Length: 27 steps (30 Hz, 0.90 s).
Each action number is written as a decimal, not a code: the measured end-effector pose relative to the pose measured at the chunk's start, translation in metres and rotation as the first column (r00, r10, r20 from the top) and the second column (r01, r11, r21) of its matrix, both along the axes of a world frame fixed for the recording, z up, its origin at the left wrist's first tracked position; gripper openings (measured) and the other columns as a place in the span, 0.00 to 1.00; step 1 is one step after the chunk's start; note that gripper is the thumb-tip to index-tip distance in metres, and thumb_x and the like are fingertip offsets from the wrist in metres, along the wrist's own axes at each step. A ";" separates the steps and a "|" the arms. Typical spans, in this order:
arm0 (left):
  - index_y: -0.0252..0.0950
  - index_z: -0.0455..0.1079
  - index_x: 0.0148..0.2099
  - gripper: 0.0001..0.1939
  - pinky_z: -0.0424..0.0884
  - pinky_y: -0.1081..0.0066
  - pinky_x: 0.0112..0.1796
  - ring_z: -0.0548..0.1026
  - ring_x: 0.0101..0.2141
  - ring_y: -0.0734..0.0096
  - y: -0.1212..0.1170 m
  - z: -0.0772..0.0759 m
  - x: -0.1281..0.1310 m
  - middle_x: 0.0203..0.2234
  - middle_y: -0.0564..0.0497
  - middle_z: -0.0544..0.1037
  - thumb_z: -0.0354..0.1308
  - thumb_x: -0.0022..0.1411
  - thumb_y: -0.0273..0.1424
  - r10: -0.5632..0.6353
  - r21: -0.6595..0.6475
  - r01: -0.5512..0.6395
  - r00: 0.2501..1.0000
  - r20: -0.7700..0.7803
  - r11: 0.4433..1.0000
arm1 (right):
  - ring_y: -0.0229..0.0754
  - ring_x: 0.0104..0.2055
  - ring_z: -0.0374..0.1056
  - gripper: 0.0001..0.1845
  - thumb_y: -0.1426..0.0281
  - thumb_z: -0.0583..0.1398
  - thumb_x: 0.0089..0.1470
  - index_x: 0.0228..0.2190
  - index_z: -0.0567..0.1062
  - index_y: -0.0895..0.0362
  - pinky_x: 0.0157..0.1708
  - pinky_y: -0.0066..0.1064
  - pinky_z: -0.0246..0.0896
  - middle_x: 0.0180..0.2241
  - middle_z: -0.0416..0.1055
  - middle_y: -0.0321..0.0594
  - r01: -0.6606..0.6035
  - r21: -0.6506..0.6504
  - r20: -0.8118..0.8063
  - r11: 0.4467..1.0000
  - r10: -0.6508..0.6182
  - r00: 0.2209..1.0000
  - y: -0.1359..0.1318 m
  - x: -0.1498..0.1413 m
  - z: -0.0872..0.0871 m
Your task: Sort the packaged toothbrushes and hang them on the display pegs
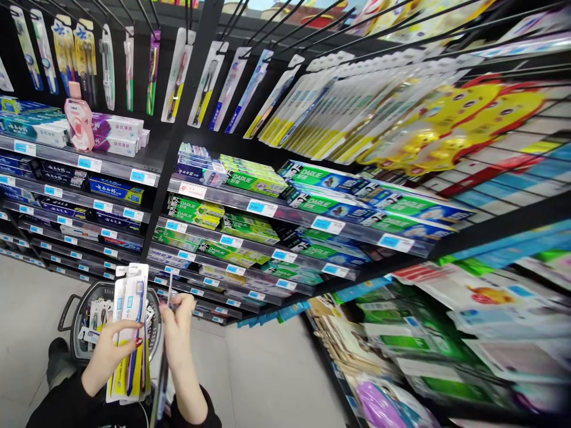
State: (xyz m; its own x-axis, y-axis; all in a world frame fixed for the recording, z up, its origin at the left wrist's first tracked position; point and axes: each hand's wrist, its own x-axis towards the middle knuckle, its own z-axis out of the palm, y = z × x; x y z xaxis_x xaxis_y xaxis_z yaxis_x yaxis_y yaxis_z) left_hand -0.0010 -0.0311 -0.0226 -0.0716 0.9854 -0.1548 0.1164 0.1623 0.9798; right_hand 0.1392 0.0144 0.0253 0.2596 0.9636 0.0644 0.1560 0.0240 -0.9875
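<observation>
My left hand (109,351) is closed on a small stack of carded toothbrush packs (131,333), held upright with yellow card at the bottom. My right hand (178,333) pinches another thin pack (163,356) seen edge-on, just right of the stack. Both hands hover above a grey shopping basket (84,297) on the floor that holds more packs.
Black store shelves of toothpaste boxes (250,178) with blue price tags run from left to right. Toothbrush packs (178,77) hang on pegs above. A pink mouthwash bottle (79,122) stands upper left. More packaged goods (446,333) crowd the right. Pale floor lies below.
</observation>
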 end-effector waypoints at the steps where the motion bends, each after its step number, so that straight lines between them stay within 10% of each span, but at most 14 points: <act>1: 0.37 0.77 0.35 0.10 0.59 0.58 0.50 0.69 0.45 0.51 -0.001 -0.002 0.002 0.38 0.44 0.76 0.59 0.48 0.29 0.011 0.010 -0.011 1.000 0.024 1.000 | 0.45 0.38 0.59 0.08 0.68 0.57 0.43 0.28 0.62 0.53 0.41 0.40 0.57 0.33 0.57 0.38 -0.021 -0.004 0.064 1.000 0.021 0.998 0.000 -0.007 -0.002; 8: 0.34 0.71 0.46 0.24 0.63 0.59 0.47 0.69 0.45 0.50 -0.010 -0.019 0.008 0.42 0.43 0.75 0.63 0.45 0.38 0.029 -0.030 -0.019 0.918 0.396 0.999 | 0.44 0.52 0.56 0.20 0.77 0.49 0.51 0.45 0.66 0.50 0.51 0.38 0.51 0.50 0.53 0.42 -0.379 0.031 0.249 0.925 0.360 0.899 -0.004 -0.028 0.003; 12: 0.32 0.65 0.51 0.25 0.68 0.59 0.42 0.73 0.41 0.52 0.001 -0.013 -0.002 0.41 0.41 0.75 0.58 0.52 0.37 -0.107 0.000 0.113 0.940 0.325 0.994 | 0.53 0.59 0.44 0.35 0.64 0.61 0.44 0.54 0.57 0.51 0.57 0.48 0.39 0.55 0.53 0.44 -0.323 -0.070 0.142 0.944 0.330 0.933 0.011 -0.009 -0.013; 15: 0.33 0.64 0.52 0.26 0.61 0.59 0.50 0.67 0.49 0.52 0.029 -0.013 -0.014 0.50 0.40 0.68 0.56 0.53 0.39 -0.193 0.080 0.188 0.979 0.067 0.979 | 0.55 0.54 0.56 0.40 0.62 0.66 0.35 0.51 0.60 0.54 0.50 0.46 0.53 0.51 0.62 0.46 -0.567 -0.170 -0.300 0.806 0.506 0.809 0.030 -0.008 -0.045; 17: 0.36 0.53 0.59 0.34 0.51 0.62 0.55 0.57 0.56 0.56 0.052 -0.019 -0.016 0.56 0.43 0.60 0.55 0.53 0.41 -0.218 0.105 0.219 0.976 -0.024 0.970 | 0.51 0.46 0.64 0.38 0.64 0.67 0.32 0.47 0.62 0.54 0.45 0.41 0.60 0.45 0.68 0.44 -0.552 -0.133 -0.465 0.823 0.440 0.768 0.044 -0.014 -0.068; 20: 0.36 0.30 0.64 0.39 0.47 0.62 0.56 0.50 0.59 0.61 0.081 -0.037 -0.009 0.62 0.43 0.46 0.46 0.58 0.42 -0.266 0.080 0.282 0.949 -0.172 0.956 | 0.47 0.42 0.67 0.31 0.66 0.67 0.33 0.42 0.63 0.55 0.42 0.38 0.61 0.40 0.70 0.41 -0.431 -0.179 -0.463 0.884 0.311 0.830 0.066 -0.020 -0.100; 27: 0.25 0.35 0.63 0.49 0.43 0.50 0.54 0.48 0.57 0.41 0.094 -0.105 0.000 0.57 0.32 0.58 0.56 0.48 0.42 -0.450 -0.284 0.354 0.762 -0.465 0.891 | 0.49 0.40 0.68 0.29 0.70 0.67 0.30 0.38 0.67 0.56 0.40 0.38 0.62 0.38 0.71 0.42 -0.286 -0.319 -0.405 0.903 0.143 0.903 0.066 0.008 -0.195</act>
State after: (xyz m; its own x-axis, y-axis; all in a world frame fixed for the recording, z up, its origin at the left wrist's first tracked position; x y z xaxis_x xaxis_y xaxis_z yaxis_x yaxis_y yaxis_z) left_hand -0.0013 0.0630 -0.1276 0.2098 0.9025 -0.3762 0.6774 0.1433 0.7215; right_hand 0.1476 0.0800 -0.1702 -0.0208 0.9336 -0.3576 -0.1822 -0.3552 -0.9169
